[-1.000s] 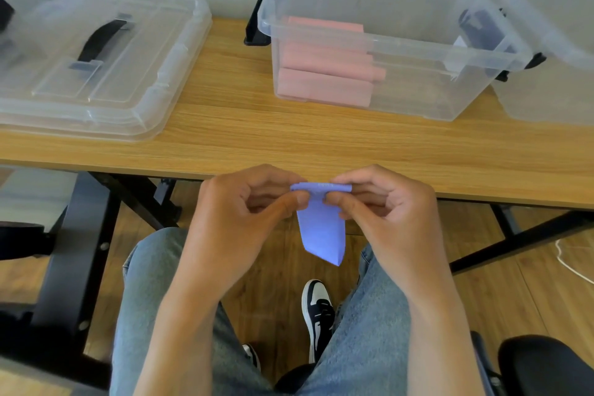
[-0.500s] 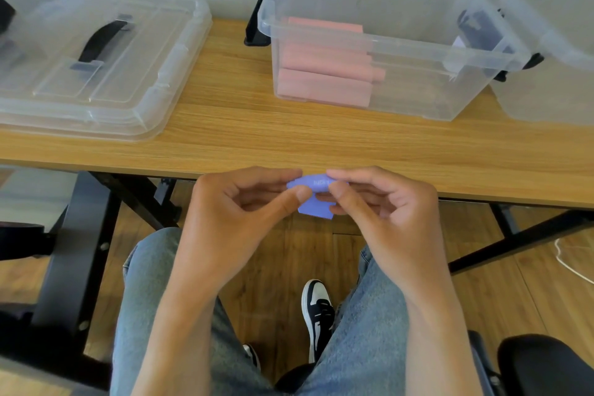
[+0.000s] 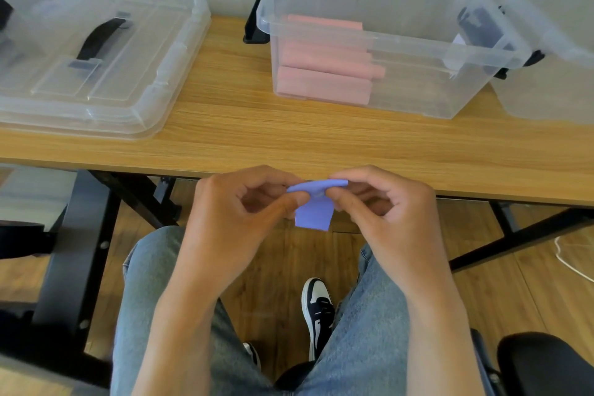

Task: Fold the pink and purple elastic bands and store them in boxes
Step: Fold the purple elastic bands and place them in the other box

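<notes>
Both hands — left hand (image 3: 239, 219), right hand (image 3: 382, 212) — pinch the purple band (image 3: 313, 214) (more hangs down now).

Counts: hands, bands, boxes, lids

Two hands, the left hand (image 3: 238, 222) and the right hand (image 3: 389, 219), share one purple band (image 3: 315, 212). One open clear box (image 3: 401, 42) holds a stack of folded pink bands (image 3: 324, 71); at least three layers show, the exact number unclear. A second clear box (image 3: 553, 51) sits cut off at the right edge. One lid (image 3: 93, 61) lies on one table (image 3: 257, 135).
</notes>
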A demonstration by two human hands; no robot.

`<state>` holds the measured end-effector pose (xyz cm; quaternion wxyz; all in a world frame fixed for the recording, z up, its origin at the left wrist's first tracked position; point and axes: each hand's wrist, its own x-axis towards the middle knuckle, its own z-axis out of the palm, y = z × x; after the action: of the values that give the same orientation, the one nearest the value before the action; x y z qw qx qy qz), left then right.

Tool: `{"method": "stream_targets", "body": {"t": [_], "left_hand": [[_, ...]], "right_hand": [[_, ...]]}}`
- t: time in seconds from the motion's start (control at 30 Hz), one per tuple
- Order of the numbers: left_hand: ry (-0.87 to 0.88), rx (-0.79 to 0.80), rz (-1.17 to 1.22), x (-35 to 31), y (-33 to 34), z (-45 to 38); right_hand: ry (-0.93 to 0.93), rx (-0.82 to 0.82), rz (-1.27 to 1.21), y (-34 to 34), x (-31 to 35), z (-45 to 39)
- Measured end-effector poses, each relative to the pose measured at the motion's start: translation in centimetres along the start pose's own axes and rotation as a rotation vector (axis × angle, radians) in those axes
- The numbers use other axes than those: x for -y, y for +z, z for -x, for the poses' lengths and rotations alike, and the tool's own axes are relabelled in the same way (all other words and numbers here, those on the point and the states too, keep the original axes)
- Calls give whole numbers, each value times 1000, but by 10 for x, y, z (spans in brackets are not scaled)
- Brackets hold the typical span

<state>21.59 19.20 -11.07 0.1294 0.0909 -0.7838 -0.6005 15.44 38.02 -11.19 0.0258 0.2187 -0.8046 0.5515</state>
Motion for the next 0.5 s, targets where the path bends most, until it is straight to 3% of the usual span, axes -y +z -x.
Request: {"method": "stream_targets", "body": {"t": [0.1,0.33,0.5], "left_hand": [[-33,-15,65,-1,0,1],[-21,-51,178,-5,3,0],[-6,-106,202,-4,4,-1]], "right_hand": [[-2,-8,8,0,-1,0],[75,-19,-243,2,5,0],[33,-41,-153,4,4,-1]]}}
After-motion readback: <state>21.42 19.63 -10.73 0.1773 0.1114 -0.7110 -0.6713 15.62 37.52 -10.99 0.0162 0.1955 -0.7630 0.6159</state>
